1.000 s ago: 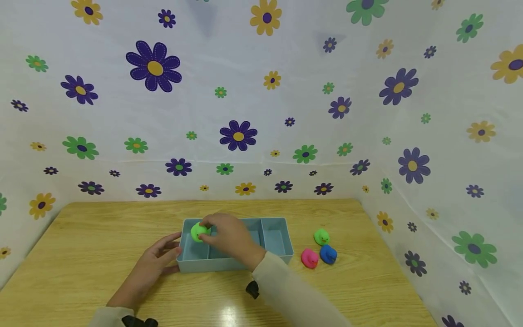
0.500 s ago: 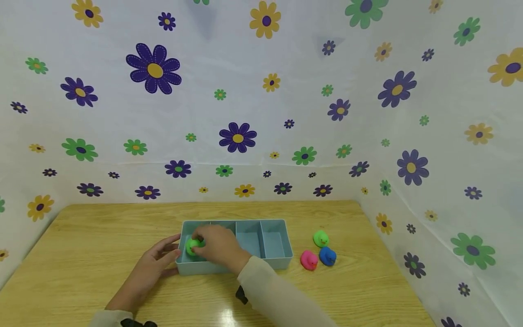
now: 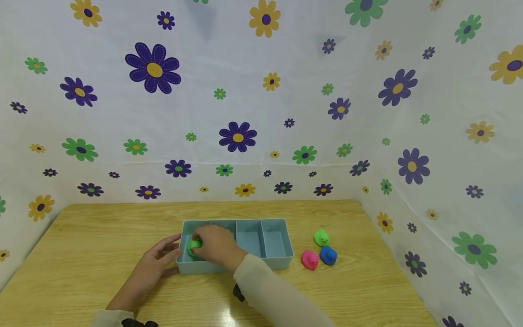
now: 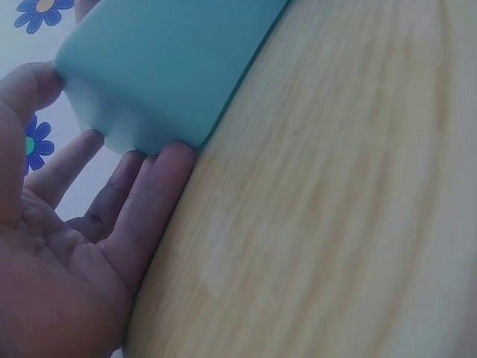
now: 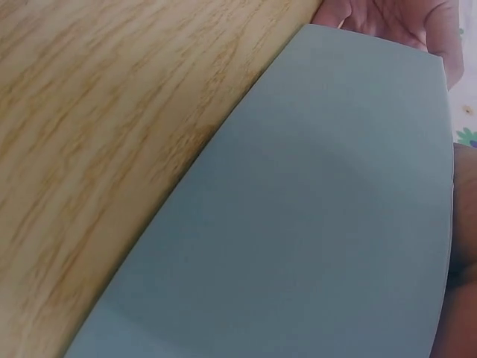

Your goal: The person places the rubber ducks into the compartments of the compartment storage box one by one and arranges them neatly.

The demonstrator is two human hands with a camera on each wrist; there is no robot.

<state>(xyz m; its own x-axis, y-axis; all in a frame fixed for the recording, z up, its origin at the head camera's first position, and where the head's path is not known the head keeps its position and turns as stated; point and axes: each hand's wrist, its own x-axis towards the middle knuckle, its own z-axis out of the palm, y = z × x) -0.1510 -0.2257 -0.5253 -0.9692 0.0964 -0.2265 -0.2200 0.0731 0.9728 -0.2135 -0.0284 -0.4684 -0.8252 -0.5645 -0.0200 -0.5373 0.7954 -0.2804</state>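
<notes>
A light blue-grey box (image 3: 282, 262) with several compartments in a row sits on the table. Down in its leftmost compartment is a green rubber duck (image 3: 193, 248), which my right hand (image 3: 218, 246) pinches between thumb and fingers. That hand covers part of the duck and of the compartments beside it. My left hand (image 3: 153, 261) steadies the box's left end; in the left wrist view the fingertips of the left hand (image 4: 82, 239) touch the end wall of the box (image 4: 171, 74), fingers fairly straight. The right wrist view mostly holds the box's front wall (image 5: 313, 186).
Right of the box, three rubber ducks stand close together on the wooden table (image 3: 359, 290): a green duck (image 3: 322, 237), a pink duck (image 3: 309, 259) and a blue duck (image 3: 328, 255). A flowered cloth (image 3: 302, 91) hangs behind and along the right side.
My right hand has lowered the green rubber duck from the level of the rim into the leftmost compartment, moving slightly left and nearer. My left hand has stayed at the box's end.
</notes>
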